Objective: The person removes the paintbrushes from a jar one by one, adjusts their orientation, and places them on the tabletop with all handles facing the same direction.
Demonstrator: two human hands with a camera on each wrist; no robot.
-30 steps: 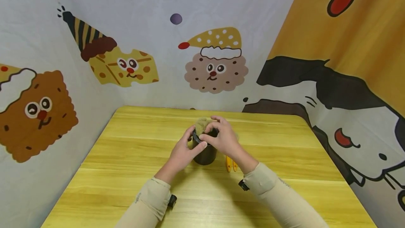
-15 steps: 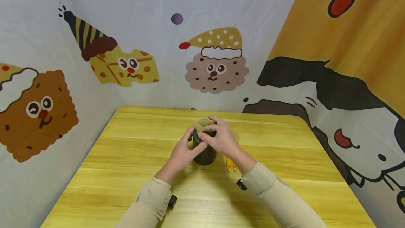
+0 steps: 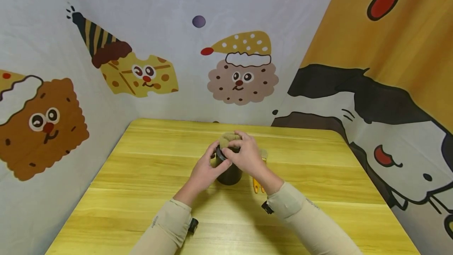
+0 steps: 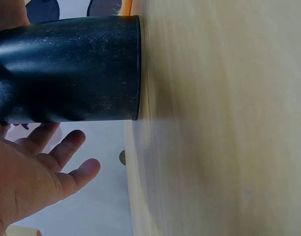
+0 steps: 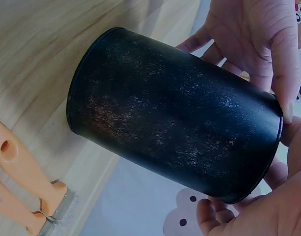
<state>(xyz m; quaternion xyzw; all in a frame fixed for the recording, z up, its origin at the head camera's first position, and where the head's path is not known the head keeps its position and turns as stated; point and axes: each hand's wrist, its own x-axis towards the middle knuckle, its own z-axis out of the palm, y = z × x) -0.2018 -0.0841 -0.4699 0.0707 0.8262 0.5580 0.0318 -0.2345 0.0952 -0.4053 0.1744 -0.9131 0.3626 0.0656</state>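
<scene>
The right hand [image 3: 249, 156] reaches over the mouth of the black cup [image 3: 230, 174] from its right side, fingers curled, thumb and index seeming to pinch the tan fuzzy piece [image 3: 226, 138]; the fingertip contact is partly hidden. The left hand [image 3: 203, 168] holds the cup's left side, its thumb on the near rim and its index finger farther round.

What matters most is that the tan piece juts up out of the cup's mouth, toward the far side, just beyond the right hand's thumb and directly at its index finger. The right hand seems the nearer one, with the left hand steadying the rim. The cup's long axis is upright, its mouth upward.

The head view alone shows the tan piece; both wrist views see the cup's outer wall and miss what is in its mouth. The left wrist view shows the cup's base on the bench [image 3: 141, 168] and the left hand's other fingers fanned out beside the wall. The right wrist view adds pale scuffs on that wall and the metal collars and pale bristles of two orange-handled brushes [image 5: 30, 169], lying right of the cup, which the right arm partly covers in the head view.
</scene>
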